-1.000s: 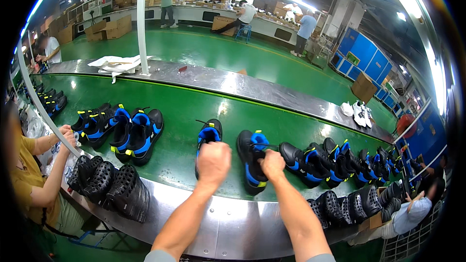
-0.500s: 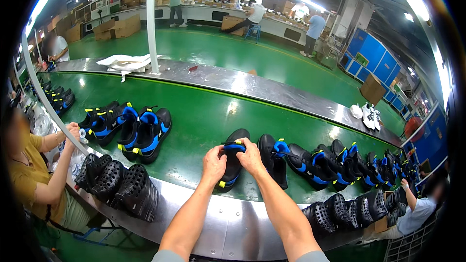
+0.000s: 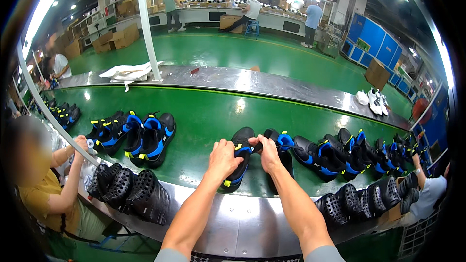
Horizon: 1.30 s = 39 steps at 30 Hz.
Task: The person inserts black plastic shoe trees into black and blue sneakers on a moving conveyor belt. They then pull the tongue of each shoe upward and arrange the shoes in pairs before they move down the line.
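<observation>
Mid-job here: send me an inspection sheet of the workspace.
Surface: green table with a metal edge.
Job's things: black-and-blue shoe under the hands; similar shoes on both sides.
Clutter: black holed footwear on the metal edge; white cloth on the far ledge.
Left grip: on the shoe's collar.
Right grip: closed on what looks like a dark lace.
Cables: nothing seen.
Surroundings: person in yellow at left; blue cabinets beyond.

The handled shoe (image 3: 243, 151) stands on the worktop (image 3: 208, 109) between left shoes (image 3: 158, 146) and right shoes (image 3: 310, 157).
</observation>
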{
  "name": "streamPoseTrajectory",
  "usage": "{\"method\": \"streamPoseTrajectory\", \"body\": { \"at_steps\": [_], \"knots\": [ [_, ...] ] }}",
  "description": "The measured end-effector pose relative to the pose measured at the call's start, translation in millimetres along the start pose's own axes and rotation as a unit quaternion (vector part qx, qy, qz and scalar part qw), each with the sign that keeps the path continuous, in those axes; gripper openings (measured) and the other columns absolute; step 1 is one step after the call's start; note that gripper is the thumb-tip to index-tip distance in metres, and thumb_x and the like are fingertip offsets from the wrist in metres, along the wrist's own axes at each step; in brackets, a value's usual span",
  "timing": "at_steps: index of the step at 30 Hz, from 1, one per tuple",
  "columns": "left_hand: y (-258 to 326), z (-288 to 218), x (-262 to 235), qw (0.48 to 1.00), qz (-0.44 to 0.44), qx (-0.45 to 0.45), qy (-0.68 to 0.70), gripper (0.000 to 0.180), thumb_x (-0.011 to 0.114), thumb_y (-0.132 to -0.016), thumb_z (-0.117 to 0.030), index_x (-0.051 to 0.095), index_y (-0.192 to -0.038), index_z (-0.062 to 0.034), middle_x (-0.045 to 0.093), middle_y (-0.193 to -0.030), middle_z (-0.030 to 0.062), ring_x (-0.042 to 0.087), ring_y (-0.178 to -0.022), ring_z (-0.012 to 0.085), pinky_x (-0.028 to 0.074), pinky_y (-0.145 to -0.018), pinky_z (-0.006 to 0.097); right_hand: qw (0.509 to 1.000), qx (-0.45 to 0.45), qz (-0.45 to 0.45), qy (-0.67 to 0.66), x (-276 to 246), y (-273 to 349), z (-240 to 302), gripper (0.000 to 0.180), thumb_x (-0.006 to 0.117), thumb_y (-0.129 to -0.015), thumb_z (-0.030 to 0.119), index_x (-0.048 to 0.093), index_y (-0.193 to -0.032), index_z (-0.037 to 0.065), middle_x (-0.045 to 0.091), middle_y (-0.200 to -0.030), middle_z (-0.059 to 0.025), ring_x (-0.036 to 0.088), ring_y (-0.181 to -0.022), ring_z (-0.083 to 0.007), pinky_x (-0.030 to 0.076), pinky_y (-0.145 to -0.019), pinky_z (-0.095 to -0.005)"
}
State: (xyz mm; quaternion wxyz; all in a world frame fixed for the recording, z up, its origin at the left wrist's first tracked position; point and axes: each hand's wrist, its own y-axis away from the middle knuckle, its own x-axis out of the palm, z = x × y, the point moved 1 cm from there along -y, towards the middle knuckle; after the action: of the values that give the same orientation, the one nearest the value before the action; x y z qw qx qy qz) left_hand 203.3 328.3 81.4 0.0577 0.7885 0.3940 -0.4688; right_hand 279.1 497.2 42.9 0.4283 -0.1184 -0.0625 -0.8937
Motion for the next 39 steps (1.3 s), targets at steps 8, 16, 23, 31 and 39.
{"method": "streamPoseTrajectory", "body": {
  "at_steps": [8, 16, 23, 31, 39],
  "knots": [
    [-24.1, 6.1, -0.3, 0.961, 0.097, 0.231, -0.116, 0.031, 0.066, -0.077, 0.001, 0.075, -0.101, -0.0149, 0.055, -0.1, 0.0118, 0.057, -0.099, 0.0312, 0.051, -0.083, 0.04, 0.981, 0.094, -0.125, 0.113, -12.9, -3.5, -0.7, 0.038, 0.047, -0.093, 0.028, 0.06, -0.075, -0.003, 0.058, -0.067, -0.0118, 0.05, -0.05, -0.0173, 0.037, -0.038, -0.0301],
    [10.5, -8.2, -3.2, 0.86, 0.148, 0.314, -0.373, 0.02, 0.064, -0.085, -0.023, 0.079, -0.097, -0.028, 0.055, -0.105, 0.0081, 0.055, -0.101, 0.026, 0.047, -0.079, 0.035, 0.979, 0.076, -0.122, 0.145, 0.3, 6.6, 1.8, 0.039, 0.047, -0.092, 0.026, 0.061, -0.074, -0.006, 0.061, -0.067, -0.016, 0.058, -0.05, -0.0217, 0.047, -0.04, -0.0329],
    [25.6, -9.3, -28.6, 0.978, 0.118, 0.149, -0.082, 0.032, 0.071, -0.077, -0.014, 0.073, -0.11, -0.0124, 0.059, -0.117, 0.0133, 0.057, -0.112, 0.0317, 0.05, -0.092, 0.043, 0.989, 0.067, -0.09, 0.099, -1.6, -1.7, 2.4, 0.034, 0.053, -0.097, 0.029, 0.06, -0.095, -0.004, 0.064, -0.08, -0.0112, 0.059, -0.054, -0.0176, 0.048, -0.042, -0.0309],
    [13.7, 75.9, 32.7, 0.871, 0.219, -0.374, 0.23, 0.035, 0.067, -0.075, -0.002, 0.068, -0.109, 0.0036, 0.07, -0.089, 0.0153, 0.068, -0.078, 0.0251, 0.054, -0.064, 0.039, 0.99, 0.049, 0.093, 0.095, 14.2, -4.9, 33.5, 0.028, 0.07, -0.089, 0.021, 0.063, -0.107, 0.001, 0.064, -0.087, -0.005, 0.058, -0.069, -0.0124, 0.05, -0.056, -0.0267],
    [60.8, 36.1, -46.4, 0.864, 0.178, -0.244, 0.403, 0.044, 0.062, -0.086, 0.0, 0.067, -0.129, -0.0054, 0.073, -0.107, 0.0092, 0.068, -0.09, 0.0163, 0.054, -0.079, 0.03, 0.974, -0.015, 0.217, 0.064, 38.6, 93.3, 121.3, 0.018, 0.075, -0.087, 0.008, 0.065, -0.1, 0.0, 0.068, -0.087, -0.0049, 0.063, -0.072, -0.0117, 0.051, -0.065, -0.0253]
  ]
}}
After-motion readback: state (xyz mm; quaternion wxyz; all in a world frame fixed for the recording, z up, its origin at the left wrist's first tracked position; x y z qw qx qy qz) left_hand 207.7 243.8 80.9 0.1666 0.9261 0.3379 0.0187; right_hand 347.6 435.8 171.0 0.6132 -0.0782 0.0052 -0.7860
